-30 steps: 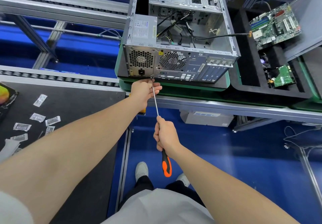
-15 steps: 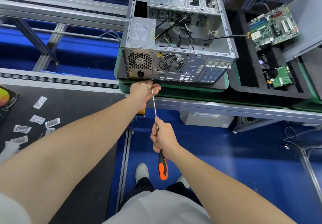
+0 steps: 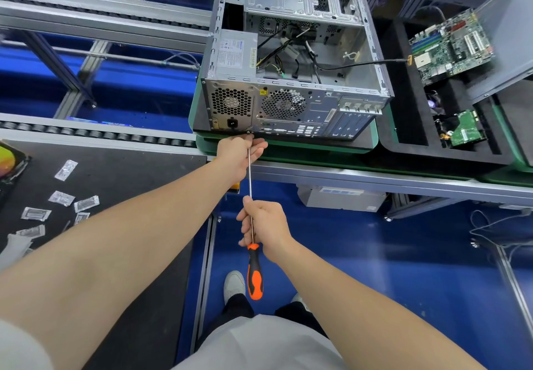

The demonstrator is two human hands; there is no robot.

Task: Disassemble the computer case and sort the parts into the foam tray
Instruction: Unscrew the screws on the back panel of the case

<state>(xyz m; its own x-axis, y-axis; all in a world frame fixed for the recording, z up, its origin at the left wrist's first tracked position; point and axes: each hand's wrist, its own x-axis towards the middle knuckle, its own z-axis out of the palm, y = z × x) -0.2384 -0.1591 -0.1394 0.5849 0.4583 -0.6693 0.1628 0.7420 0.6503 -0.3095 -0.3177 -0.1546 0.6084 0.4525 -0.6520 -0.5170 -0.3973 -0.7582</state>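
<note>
Conveyor edge: computer case (image 3: pixel 291 81) overhangs; left hand (image 3: pixel 240 152) cupped at screw, right hand (image 3: pixel 264 225) clamped on screwdriver (image 3: pixel 251 225).

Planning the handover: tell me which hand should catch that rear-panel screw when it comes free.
Left. The left hand is cupped right under the screwdriver tip at the case rear; the right hand is occupied gripping the shaft.

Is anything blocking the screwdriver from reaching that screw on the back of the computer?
Nothing visible. The screwdriver shaft runs straight from the right hand to the screw at the case back's lower edge. The left hand is beside the tip, not across it.
</note>
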